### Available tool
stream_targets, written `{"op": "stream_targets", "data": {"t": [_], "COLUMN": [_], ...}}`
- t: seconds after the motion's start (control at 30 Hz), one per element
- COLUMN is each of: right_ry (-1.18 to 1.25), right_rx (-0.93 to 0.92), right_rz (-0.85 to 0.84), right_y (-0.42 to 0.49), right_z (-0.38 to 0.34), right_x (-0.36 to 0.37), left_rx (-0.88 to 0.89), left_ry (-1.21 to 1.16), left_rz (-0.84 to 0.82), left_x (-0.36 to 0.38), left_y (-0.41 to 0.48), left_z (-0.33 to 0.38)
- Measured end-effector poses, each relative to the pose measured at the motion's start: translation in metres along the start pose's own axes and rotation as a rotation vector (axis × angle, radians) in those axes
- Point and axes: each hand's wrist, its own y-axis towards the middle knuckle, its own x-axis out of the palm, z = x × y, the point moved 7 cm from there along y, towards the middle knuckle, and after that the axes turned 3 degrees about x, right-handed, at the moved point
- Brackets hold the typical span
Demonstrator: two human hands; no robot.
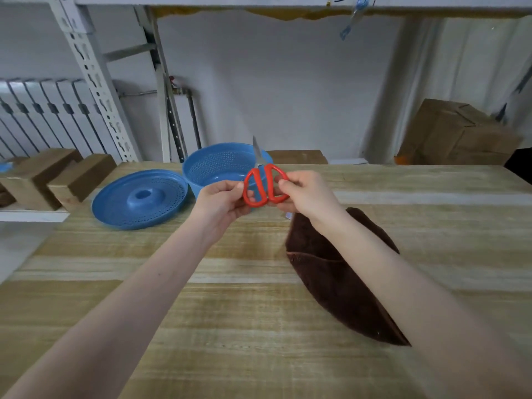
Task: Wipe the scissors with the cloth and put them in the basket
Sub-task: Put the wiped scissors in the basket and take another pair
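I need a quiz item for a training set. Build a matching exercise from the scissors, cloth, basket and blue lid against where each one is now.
Things:
A. scissors
B. cloth
C. basket
D. lid

Places:
1. flat on the table, left of the basket
2. lying on the near right part of the table
3. held up between the left hand and the right hand
4. upright near the table's far edge

Pairs: A-3, B-2, C-4, D-1
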Motion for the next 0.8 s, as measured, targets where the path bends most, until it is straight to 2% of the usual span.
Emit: {"op": "stream_targets", "data": {"t": [0.13, 0.23, 0.37, 0.43, 0.6, 0.7, 0.8], "right_ry": [-0.044, 0.017, 0.069, -0.009, -0.107, -0.175, -0.449], "right_rx": [-0.002, 0.069, 0.126, 0.186, 0.333, 0.257, 0.145], "right_rz": [-0.025, -0.022, 0.089, 0.066, -0.045, -0.069, -0.092], "right_y": [0.020, 0.041, 0.085, 0.101, 0.117, 0.126, 0.126], "right_z": [-0.013, -0.019, -0.024, -0.020, -0.006, -0.005, -0.010], "right_x": [0.016, 0.023, 0.028, 0.043, 0.086, 0.102, 0.103], "left_rx": [-0.012, -0.012, 0.169, 0.252, 0.290, 0.287, 0.263], "left_ry": [-0.097, -0.072, 0.374, 0.550, 0.873, 0.957, 1.042], "left_rz": [0.024, 0.060, 0.315, 0.391, 0.347, 0.338, 0.289], "left_x": [-0.015, -0.023, -0.049, -0.057, -0.058, -0.060, -0.059], "left_y": [0.013, 0.024, 0.042, 0.046, 0.054, 0.056, 0.056], "left_z": [0.008, 0.017, 0.044, 0.054, 0.048, 0.041, 0.031]}}
